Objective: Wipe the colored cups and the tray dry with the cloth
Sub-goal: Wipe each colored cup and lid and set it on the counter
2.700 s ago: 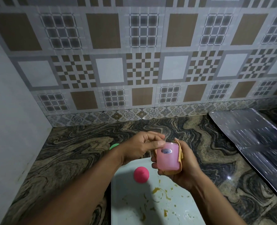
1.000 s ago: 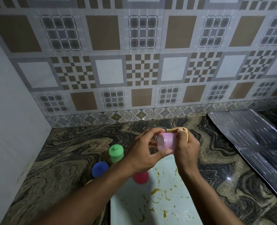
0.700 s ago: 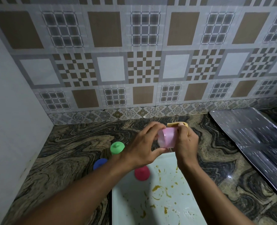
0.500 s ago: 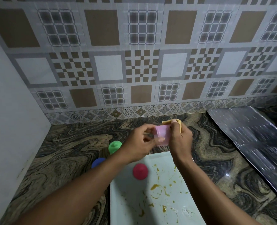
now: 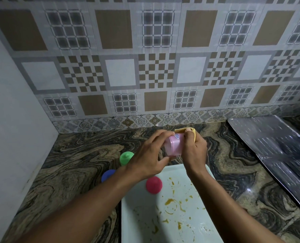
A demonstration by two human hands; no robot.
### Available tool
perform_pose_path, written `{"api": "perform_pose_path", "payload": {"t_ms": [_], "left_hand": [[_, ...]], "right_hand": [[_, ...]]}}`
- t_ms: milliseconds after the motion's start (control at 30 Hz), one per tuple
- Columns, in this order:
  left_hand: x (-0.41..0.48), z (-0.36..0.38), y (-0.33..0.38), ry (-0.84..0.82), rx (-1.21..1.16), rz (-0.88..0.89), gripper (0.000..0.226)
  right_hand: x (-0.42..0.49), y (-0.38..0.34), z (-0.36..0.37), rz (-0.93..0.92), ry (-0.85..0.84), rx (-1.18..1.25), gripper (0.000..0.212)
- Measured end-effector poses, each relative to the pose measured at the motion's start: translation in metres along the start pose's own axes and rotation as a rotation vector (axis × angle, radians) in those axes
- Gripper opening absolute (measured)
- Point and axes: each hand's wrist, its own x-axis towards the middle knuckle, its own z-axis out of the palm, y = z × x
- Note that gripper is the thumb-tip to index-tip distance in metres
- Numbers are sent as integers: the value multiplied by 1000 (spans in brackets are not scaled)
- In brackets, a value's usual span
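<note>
I hold a pale pink cup [image 5: 174,144] on its side above the counter, between both hands. My left hand [image 5: 150,154] grips its rim end. My right hand [image 5: 194,149] presses a folded yellow cloth [image 5: 186,131] against the cup's far side. Below them lies a white tray [image 5: 194,228] smeared with orange-brown stains. A red cup [image 5: 154,184] stands upside down on the tray's far left corner. A green cup [image 5: 126,157] and a blue cup [image 5: 108,174] stand upside down on the counter, left of the tray.
The dark marbled counter [image 5: 79,165] ends at a patterned tile wall [image 5: 154,67] behind and a plain white wall [image 5: 14,128] on the left. A shiny metal sheet [image 5: 275,149] lies tilted at the right.
The pink cup has gone from upright in my right hand to lying sideways between both hands. The hands have turned it slightly against the cloth; the other cups have stayed put.
</note>
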Motion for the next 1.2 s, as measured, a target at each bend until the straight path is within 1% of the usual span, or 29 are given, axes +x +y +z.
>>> {"api": "perform_pose_path", "payload": {"t_ms": [33,100,133,167,200,233,300,333,367,400,433,467,500,533,567,633,667,700,767,833,900,967,1033,1100,1167,1200], "left_hand": [[0,-1,0,-8,-39,-36,68],[1,-1,6,-32,-249,-250,73],[1,1,6,-36,-344,-328,69],[1,3,6,-27,-393,-348,62],[1,4,6,-18,-380,-326,57],[0,4,7,-9,-329,-281,57],[-2,2,4,-16,-109,-106,65],[-2,1,1,-18,-46,-54,68],[-3,0,0,-23,-46,-53,70],[-4,0,-1,-34,-103,-106,73],[-4,0,1,-38,-218,-197,74],[-3,1,2,-33,-298,-258,72],[-4,2,3,-33,-340,-283,67],[-4,3,3,-27,-289,-241,64],[-5,3,2,-20,-178,-165,63],[-7,0,-4,-43,56,45,64],[-8,-2,-8,-70,139,107,63],[-9,-5,-8,-95,186,125,63],[-12,-5,-10,-98,211,136,61],[-14,-5,-13,-70,190,112,61],[-14,-7,-19,-34,171,18,63],[-12,-14,-28,-63,172,-149,64],[-10,-20,-42,-175,178,-307,67],[-6,-20,-58,-267,199,-378,69],[0,-17,-73,-301,204,-388,63],[4,-14,-79,-319,206,-390,61]], "right_hand": [[0,-1,0,-3,-1,-2,39],[0,-1,0,1,13,-4,40],[0,-2,0,2,20,-5,39],[0,-2,0,-1,21,-9,39],[0,-1,0,-4,19,-12,38],[0,-1,0,-6,15,-14,38],[-1,0,-1,-11,-1,-5,38],[-1,1,-1,-14,-6,-2,39],[-2,0,-1,-18,-5,-1,39],[-2,1,-1,-21,3,-6,40],[-2,1,-1,-23,13,-15,41],[-2,2,-1,-19,19,-25,41],[-2,3,0,-13,17,-28,40],[-2,3,2,-7,12,-19,40],[-2,5,3,7,1,-9,40],[-3,5,3,44,-37,7,39],[-3,5,2,85,-72,15,39],[-2,3,1,160,-110,33,39],[5,1,1,429,-172,104,38],[11,3,-2,705,-218,231,32],[19,12,-8,860,-229,361,35],[26,23,-14,927,-214,467,44],[28,28,-19,984,-206,567,45],[28,34,-21,992,-194,612,51],[26,40,-21,980,-205,664,62],[25,42,-21,973,-213,690,65]]}}
